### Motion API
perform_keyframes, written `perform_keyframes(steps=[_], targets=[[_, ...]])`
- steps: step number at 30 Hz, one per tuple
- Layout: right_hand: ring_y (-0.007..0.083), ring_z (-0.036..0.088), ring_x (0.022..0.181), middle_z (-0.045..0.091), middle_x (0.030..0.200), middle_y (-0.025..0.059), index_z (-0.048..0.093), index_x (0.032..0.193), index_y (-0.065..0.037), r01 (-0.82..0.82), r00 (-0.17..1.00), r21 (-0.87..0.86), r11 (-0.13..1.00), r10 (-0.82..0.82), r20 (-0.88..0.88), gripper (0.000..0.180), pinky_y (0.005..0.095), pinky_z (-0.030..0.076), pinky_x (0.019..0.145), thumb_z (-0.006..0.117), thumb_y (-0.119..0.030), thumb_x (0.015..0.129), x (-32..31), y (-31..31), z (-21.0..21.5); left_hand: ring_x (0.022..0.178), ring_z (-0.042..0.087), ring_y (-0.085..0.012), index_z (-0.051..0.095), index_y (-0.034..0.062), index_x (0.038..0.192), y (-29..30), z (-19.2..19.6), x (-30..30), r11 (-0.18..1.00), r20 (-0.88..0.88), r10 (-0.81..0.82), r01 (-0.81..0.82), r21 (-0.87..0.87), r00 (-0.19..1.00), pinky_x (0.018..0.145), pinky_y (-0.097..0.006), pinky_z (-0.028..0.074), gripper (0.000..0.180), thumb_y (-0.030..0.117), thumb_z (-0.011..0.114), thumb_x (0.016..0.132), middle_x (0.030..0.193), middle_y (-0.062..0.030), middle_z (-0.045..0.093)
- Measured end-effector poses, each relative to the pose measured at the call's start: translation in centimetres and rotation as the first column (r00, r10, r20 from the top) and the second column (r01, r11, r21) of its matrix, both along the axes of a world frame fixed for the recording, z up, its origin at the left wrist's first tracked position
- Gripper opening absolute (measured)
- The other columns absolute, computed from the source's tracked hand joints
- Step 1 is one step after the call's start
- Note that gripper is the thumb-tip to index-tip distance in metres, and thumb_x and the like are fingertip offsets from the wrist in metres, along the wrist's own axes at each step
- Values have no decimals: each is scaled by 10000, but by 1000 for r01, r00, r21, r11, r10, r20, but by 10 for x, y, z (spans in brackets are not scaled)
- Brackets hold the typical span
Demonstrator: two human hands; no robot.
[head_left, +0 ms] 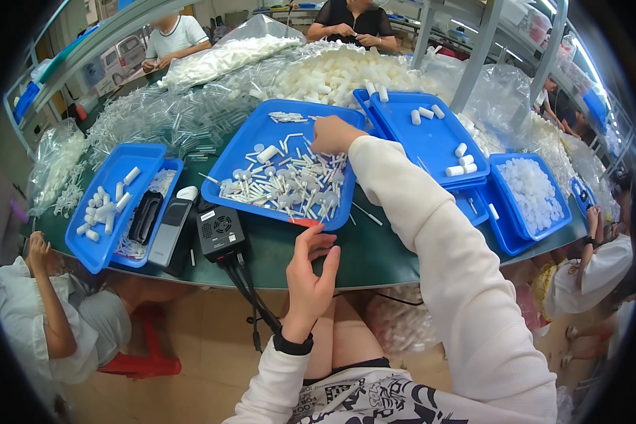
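Note:
A blue tray (pixel 222 166) in front of me holds a heap of small white stick-like parts (pixel 290 187), some with round translucent discs, and a white cylinder (pixel 267 153) on top. Over its far right part is my right hand (pixel 336 134), its fingers curled inward and pointing down; whatever they may pinch is hidden. My left hand (pixel 311 265) is raised by the tray's near edge, thumb apart from the bent fingers, with nothing visible in it. A small red piece (pixel 307 222) shows at the edge beside those fingertips. At the tray's far end lies a smaller group of white sticks (pixel 286 117).
Left stand a blue tray of white cylinders (pixel 102 212), a grey device (pixel 169 233) and a black cabled box (pixel 220 232). Right are another blue tray (pixel 431 141) and a tray of translucent pieces (pixel 530 191). Piled parts (pixel 346 74) and metal posts (pixel 477 63) lie beyond. Other people sit around.

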State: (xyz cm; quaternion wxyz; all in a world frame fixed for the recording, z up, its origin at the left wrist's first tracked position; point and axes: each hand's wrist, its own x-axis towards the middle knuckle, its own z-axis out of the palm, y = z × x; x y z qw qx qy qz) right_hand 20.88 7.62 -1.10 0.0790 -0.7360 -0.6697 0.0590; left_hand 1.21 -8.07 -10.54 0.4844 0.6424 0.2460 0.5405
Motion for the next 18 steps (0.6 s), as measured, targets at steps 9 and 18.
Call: perform_keyframes(steps=[9, 18], targets=[[94, 538, 609, 617, 697, 42, 661, 848, 13, 116, 715, 338, 934, 158, -681, 234, 241, 433, 545, 622, -216, 831, -39, -137, 19, 612, 459, -33, 617, -13, 916, 4, -1, -15, 943, 102, -195, 215, -253, 975, 528, -181, 325, 155, 127, 552, 926, 668, 19, 532], [74, 518, 619, 605, 791, 33, 652, 941, -2, -97, 566, 268, 958, 275, -778, 171, 218, 409, 535, 637, -150, 856, -55, -203, -39, 676, 547, -60, 556, -24, 1162, 5, 2, -16, 876, 171, -337, 375, -304, 926, 562, -179, 412, 323, 36, 635, 854, 891, -65, 658]])
